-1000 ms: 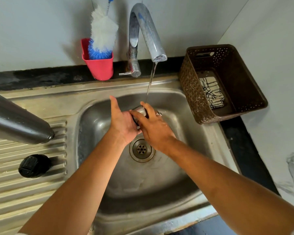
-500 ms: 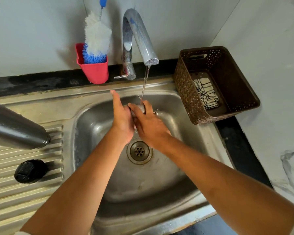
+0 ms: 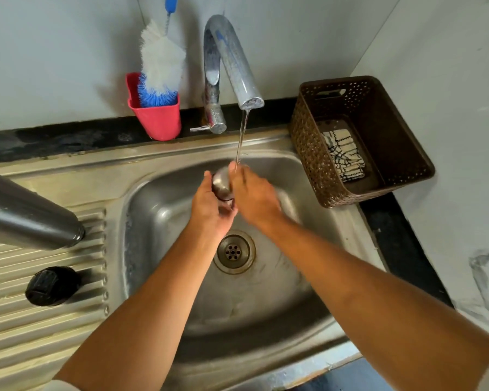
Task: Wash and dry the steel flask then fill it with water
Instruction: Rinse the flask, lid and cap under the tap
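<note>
The steel flask (image 3: 31, 218) lies on the ribbed drainboard at the left, its open mouth toward the basin. A black stopper (image 3: 51, 286) stands on the drainboard in front of it. Over the basin, both hands hold a small steel cap (image 3: 222, 183) under the thin water stream (image 3: 242, 136) from the tap (image 3: 232, 60). My left hand (image 3: 212, 213) grips the cap from the left and below. My right hand (image 3: 254, 198) wraps it from the right, thumb on top where the water lands. Most of the cap is hidden by the hands.
The steel sink (image 3: 158, 221) has its drain (image 3: 234, 252) just below the hands. A bottle brush (image 3: 160, 66) stands in a red holder (image 3: 158, 119) behind the sink. At the right, a brown basket (image 3: 407, 153) holds a folded cloth (image 3: 343, 155).
Both hands have turned the cap under the stream, so more of its steel side shows between them. The view has tilted down slightly; flask and stopper stay put.
</note>
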